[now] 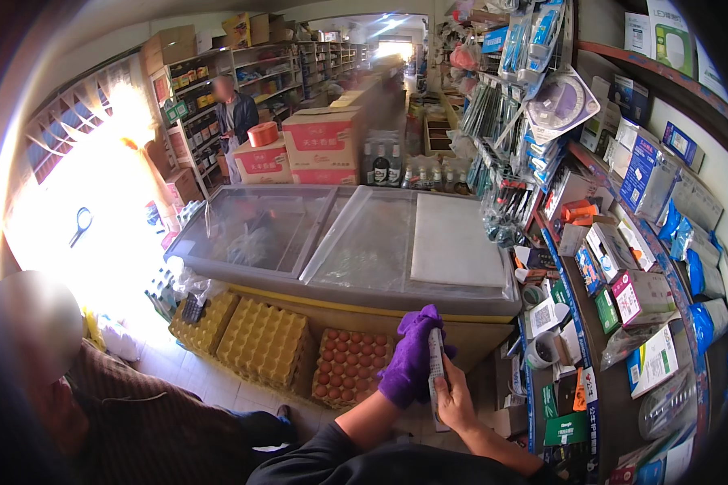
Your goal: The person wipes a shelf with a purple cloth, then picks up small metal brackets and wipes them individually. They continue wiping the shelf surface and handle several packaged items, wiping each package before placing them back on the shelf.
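Note:
Purple fabric, a cloth or a glove, covers my left hand (409, 361) up to the wrist, so its fingers are hidden. That covered hand wraps around the upper part of a long narrow box (436, 364), and purple shows on both of its sides. Bare, my right hand (455, 397) grips the lower part of the same box with the thumb along its face. Small printing marks the box, which stands nearly upright between both hands. Just beyond and below my left hand lies a cardboard tray of brown eggs (352, 367).
A chest freezer (364, 242) with sliding glass lids stands ahead. Stacked egg trays (264, 342) sit below it. Packed shelves (619, 303) curve close along my right. One person (158, 412) is close at left; another person (235, 124) stands beyond the freezer near cartons (321, 142).

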Motion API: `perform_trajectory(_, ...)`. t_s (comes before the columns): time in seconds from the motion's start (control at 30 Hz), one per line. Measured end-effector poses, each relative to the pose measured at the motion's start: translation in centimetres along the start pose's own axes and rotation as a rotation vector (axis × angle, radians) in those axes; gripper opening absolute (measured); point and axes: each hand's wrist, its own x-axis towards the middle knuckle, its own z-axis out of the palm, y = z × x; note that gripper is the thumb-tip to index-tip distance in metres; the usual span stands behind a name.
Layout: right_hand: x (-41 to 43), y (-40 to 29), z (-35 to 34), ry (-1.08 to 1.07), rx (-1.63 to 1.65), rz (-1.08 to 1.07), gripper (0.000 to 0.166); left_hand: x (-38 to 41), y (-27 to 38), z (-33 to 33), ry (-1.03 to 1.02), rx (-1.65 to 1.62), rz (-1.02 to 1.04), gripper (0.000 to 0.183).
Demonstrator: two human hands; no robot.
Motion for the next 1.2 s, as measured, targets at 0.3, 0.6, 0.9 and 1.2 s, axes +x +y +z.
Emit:
perform_trajectory(0.3, 0.4, -1.4, -2.5, -0.205, 0.275, 0.149, 0.049, -1.9, 1.7, -1.4, -0.385, -0.174, -0.079, 0.023)
perform_trajectory(0.6, 2.8, -4.5, -6.5, -0.376, 0.588, 0.424, 0.059, -0.3, 3.5, -1.1, -0.605, 0.926, 0.87, 0.026)
perform_trajectory(0.9, 5.6, -4.7, -5.8, 0.169, 0.543, 0.092, 0.055, -2.6, 2.3, 2.6, -0.552, 1.193, 0.657, 0.026)
perform_trajectory(1.2, 5.4, -6.1, -5.7, 0.137, -0.213, 0.284, 0.047, -2.7, -3.5, 0.9, -0.707, 0.605, 0.369, 0.039)
